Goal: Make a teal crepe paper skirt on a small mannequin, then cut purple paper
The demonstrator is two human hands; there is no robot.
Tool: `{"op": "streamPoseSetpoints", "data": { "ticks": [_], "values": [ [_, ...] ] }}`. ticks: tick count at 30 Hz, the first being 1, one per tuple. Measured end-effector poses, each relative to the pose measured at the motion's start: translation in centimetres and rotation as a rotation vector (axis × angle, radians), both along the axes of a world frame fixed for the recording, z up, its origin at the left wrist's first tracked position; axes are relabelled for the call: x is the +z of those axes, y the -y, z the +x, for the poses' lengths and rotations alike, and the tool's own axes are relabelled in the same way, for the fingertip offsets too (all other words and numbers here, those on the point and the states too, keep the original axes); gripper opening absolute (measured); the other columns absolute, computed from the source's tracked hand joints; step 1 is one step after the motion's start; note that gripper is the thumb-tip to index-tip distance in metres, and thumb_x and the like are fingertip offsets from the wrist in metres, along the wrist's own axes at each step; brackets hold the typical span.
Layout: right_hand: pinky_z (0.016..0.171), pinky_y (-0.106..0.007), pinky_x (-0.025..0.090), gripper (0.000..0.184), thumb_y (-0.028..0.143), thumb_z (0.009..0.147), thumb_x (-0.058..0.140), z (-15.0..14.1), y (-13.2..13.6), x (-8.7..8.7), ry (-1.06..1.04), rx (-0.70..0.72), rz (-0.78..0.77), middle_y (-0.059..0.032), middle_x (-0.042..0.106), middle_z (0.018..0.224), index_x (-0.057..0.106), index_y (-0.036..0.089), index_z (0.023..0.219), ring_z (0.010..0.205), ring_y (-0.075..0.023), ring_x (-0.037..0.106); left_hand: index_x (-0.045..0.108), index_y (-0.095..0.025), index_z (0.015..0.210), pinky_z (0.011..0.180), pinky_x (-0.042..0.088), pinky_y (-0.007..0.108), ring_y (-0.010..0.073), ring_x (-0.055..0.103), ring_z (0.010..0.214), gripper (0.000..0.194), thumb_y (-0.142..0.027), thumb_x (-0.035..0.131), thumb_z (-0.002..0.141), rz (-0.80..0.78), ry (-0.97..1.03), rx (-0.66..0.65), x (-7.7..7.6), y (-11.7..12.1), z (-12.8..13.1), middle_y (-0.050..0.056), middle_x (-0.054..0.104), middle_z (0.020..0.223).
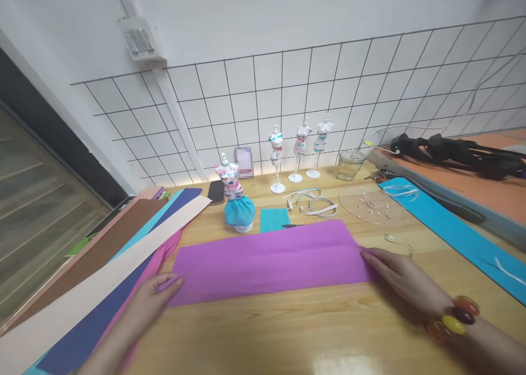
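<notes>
A long purple crepe-paper sheet (267, 260) lies flat across the wooden table (287, 325). My left hand (154, 298) pinches its near left corner, fingers closed on the paper. My right hand (394, 273) holds its right end, fingers pressed on the edge; a beaded bracelet (452, 317) circles that wrist. Just behind the sheet stands a small mannequin in a blue skirt (237, 199), with a teal paper piece (274, 219) beside it.
Several long coloured paper strips (102, 276) fan out at the left. Three small mannequins on stands (299, 147), a glass (349, 164), white ribbons (312, 202), a clear plate with beads (372, 204), a blue paper strip (456, 232) and a phone (216, 191) sit behind.
</notes>
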State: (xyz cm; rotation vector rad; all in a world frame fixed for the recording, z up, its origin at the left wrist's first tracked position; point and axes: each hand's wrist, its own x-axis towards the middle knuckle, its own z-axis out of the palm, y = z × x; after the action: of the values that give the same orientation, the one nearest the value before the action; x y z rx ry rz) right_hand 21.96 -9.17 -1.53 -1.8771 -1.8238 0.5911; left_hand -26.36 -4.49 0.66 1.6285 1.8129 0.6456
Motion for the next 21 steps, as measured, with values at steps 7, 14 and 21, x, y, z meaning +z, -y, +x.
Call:
{"op": "streamPoseSetpoints", "data": {
  "ticks": [7, 14, 21],
  "values": [
    [0.068, -0.035, 0.049, 0.04, 0.047, 0.086, 0.029, -0.6, -1.1, -0.8, 0.24, -0.055, 0.01, -0.0038, 0.071, 0.085, 0.062, 0.025, 0.085, 0.079, -0.0255, 0.066, 0.063, -0.015, 0.102, 0.074, 0.051, 0.033, 0.0268, 0.064, 0.087, 0.054, -0.057, 0.05, 0.071, -0.123, -0.008, 0.051, -0.2, -0.9, -0.5, 0.008, 0.069, 0.092],
    [0.067, -0.038, 0.047, 0.043, 0.049, 0.087, 0.024, -1.2, -1.3, -1.1, 0.369, -0.087, -0.059, -0.0061, 0.07, 0.089, 0.06, 0.025, 0.09, 0.082, -0.0278, 0.065, 0.066, -0.02, 0.096, 0.075, 0.048, 0.028, 0.0258, 0.06, 0.096, 0.044, -0.052, 0.044, 0.076, 0.112, -0.245, 0.076, -1.2, -0.1, 0.3, 0.003, 0.067, 0.102],
    [0.069, -0.038, 0.045, 0.044, 0.045, 0.089, 0.019, -1.3, -1.6, -1.2, 0.404, -0.052, -0.06, -0.0086, 0.068, 0.093, 0.057, 0.023, 0.091, 0.085, -0.0281, 0.063, 0.065, -0.023, 0.098, 0.071, 0.047, 0.028, 0.0254, 0.061, 0.093, 0.042, -0.049, 0.037, 0.081, 0.135, -0.447, 0.019, -1.4, 0.3, 0.4, 0.003, 0.067, 0.102]
  ]
}}
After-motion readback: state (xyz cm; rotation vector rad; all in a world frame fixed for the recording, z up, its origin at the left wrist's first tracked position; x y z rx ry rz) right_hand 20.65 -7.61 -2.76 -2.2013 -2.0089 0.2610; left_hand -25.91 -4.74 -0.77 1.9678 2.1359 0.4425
